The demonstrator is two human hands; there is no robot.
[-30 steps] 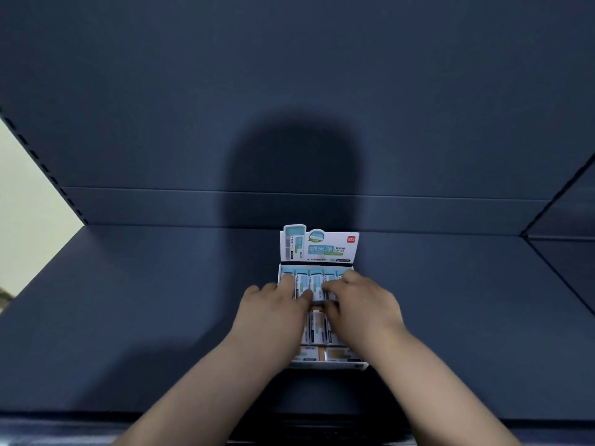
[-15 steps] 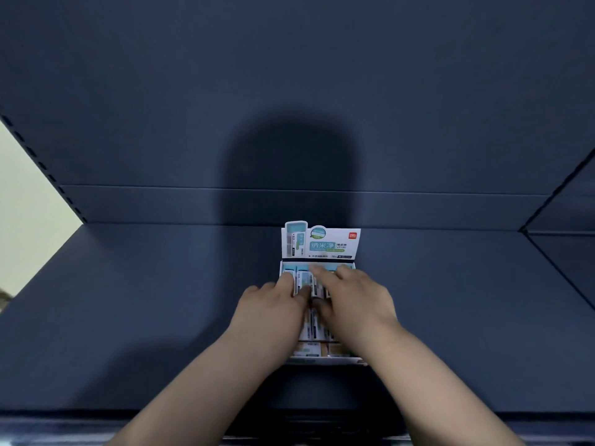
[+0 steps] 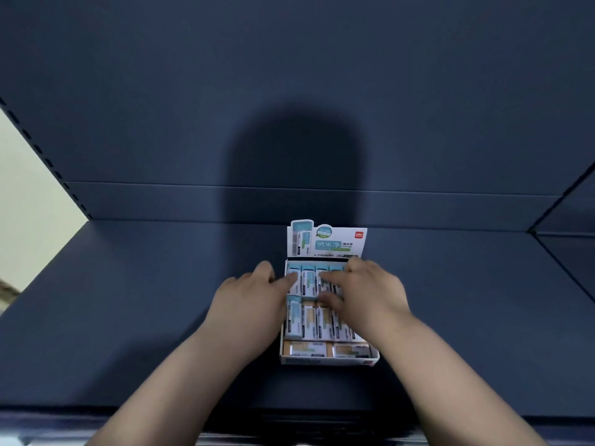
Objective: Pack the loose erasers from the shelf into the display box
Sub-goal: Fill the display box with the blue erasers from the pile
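A white display box (image 3: 328, 361) with an upright printed flap (image 3: 326, 242) stands on the dark blue shelf (image 3: 128, 300). Rows of wrapped erasers (image 3: 309, 320), with blue or orange sleeves, fill it. My left hand (image 3: 248, 300) rests at the box's left edge, its fingertips pressing on the back-row erasers. My right hand (image 3: 367, 294) lies over the right half of the box, fingers spread flat on the erasers and hiding some of them. Neither hand grips anything.
The shelf's back panel (image 3: 289, 91) rises right behind the box. A perforated upright (image 3: 48, 162) borders the left side, and a corner joint (image 3: 547, 226) the right. The shelf's front lip (image 3: 96, 413) runs below my forearms.
My left hand slid left off the box's middle, uncovering more erasers. My right hand shifted right and flattened across the back rows. The box itself stayed put.
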